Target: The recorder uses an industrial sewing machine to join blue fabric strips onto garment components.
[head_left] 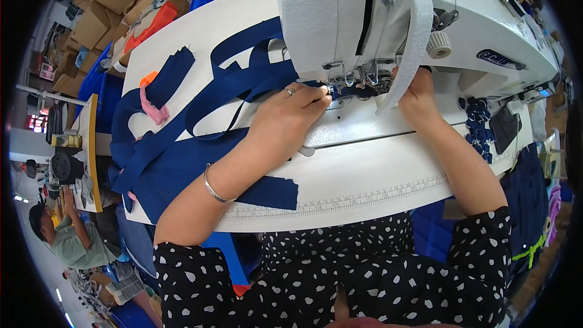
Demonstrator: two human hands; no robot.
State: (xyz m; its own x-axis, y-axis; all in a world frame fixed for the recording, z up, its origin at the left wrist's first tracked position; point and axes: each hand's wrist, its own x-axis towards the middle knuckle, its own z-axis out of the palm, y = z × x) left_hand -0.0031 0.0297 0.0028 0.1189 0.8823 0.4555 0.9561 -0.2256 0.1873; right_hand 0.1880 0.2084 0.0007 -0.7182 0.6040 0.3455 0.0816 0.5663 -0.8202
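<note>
the left hand (pixel 290 114) lay flat, fingers closed down on the navy strip (pixel 243 94) just beside the needle. the right hand (pixel 418 94), curled, pinched the same strip behind the presser foot (pixel 364 82). the strip's long axis ran leftward from both hands, trailing across the white table (pixel 364 188) beyond the left.

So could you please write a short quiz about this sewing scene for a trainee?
1. True or false: both hands are at the needle.
2. Which wrist has the bracelet: A left, B right?
3. What colour is the fabric?

Key:
1. True: left hand and right hand meet under the machine head.
2. A.
3. Navy blue.
</note>
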